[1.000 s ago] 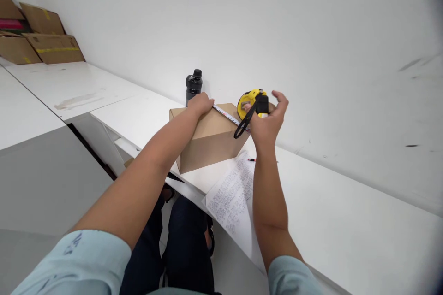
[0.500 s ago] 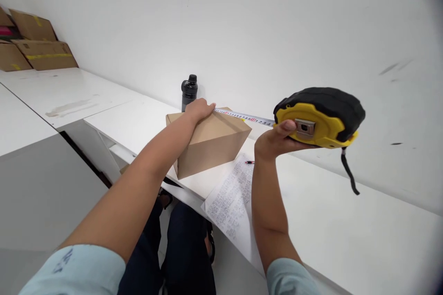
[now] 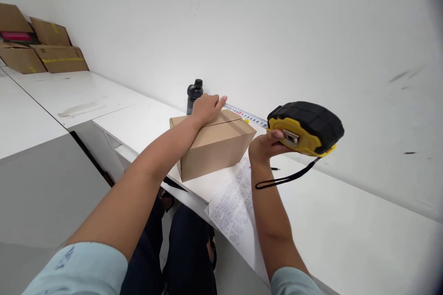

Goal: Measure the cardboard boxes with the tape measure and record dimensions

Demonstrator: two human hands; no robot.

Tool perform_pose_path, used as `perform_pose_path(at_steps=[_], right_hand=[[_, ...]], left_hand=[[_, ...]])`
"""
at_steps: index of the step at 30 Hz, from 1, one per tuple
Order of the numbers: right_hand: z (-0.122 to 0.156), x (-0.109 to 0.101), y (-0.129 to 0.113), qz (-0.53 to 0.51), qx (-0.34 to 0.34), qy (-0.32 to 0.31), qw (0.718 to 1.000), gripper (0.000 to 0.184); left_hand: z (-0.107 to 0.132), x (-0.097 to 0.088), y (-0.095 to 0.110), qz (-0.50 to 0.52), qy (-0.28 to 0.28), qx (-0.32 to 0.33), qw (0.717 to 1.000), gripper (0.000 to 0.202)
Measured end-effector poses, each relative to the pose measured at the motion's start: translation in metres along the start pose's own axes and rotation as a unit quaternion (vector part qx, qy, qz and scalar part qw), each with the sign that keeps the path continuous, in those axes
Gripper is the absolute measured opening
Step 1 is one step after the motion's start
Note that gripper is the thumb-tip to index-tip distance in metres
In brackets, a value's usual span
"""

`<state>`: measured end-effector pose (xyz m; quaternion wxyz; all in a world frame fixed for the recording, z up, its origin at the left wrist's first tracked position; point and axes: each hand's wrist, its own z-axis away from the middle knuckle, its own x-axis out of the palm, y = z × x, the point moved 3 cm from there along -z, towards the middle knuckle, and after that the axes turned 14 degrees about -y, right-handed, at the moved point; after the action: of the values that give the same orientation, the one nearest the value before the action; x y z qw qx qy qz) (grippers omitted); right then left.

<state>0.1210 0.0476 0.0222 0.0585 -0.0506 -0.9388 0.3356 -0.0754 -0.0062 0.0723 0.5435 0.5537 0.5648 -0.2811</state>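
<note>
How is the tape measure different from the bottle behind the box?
The tape measure is black and yellow, while the bottle looks dark all over. The tape measure has a chunky, rounded case; the bottle is tall and narrow. The right hand holds the tape measure up, but the bottle stands upright on the table. Both have black parts.

Black-and-yellow tape measure (image 3: pixel 306 126), plain brown box (image 3: pixel 218 154), black bottle (image 3: pixel 194 94), light-blue sleeve (image 3: pixel 86 267)

Head-worn view, looking forward and down onto table (image 3: pixel 346 226).
</note>
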Motion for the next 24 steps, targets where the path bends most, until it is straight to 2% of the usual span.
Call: perform_pose_path(at_steps=[2, 4, 9, 15, 21, 24], right_hand=[[0.001, 0.005, 0.008, -0.017, 0.0, -0.037, 0.999, 0.109], [0.004, 0.011, 0.016, -0.028, -0.008, -0.041, 0.999, 0.104], [0.009, 0.025, 0.027, -0.064, -0.028, 0.032, 0.997, 0.108], [0.005, 0.023, 0.017, -0.101, -0.014, 0.051, 0.993, 0.099], [-0.003, 0.015, 0.013, -0.086, 0.046, -0.073, 0.993, 0.084], [-0.005, 0.011, 0.01, -0.071, 0.046, -0.092, 0.992, 0.098]], left_hand=[[0.005, -0.002, 0.004, -0.016, 0.001, 0.037, 0.999, 0.06], [0.007, -0.003, 0.006, -0.032, -0.016, 0.053, 0.998, 0.057], [0.002, 0.002, 0.003, -0.015, -0.051, 0.018, 0.998, 0.053], [-0.014, 0.015, -0.004, 0.024, -0.069, -0.022, 0.997, 0.053], [-0.031, 0.028, -0.022, 0.024, -0.153, -0.083, 0.984, 0.053], [-0.033, 0.029, -0.026, 0.029, -0.16, -0.096, 0.982, 0.053]])
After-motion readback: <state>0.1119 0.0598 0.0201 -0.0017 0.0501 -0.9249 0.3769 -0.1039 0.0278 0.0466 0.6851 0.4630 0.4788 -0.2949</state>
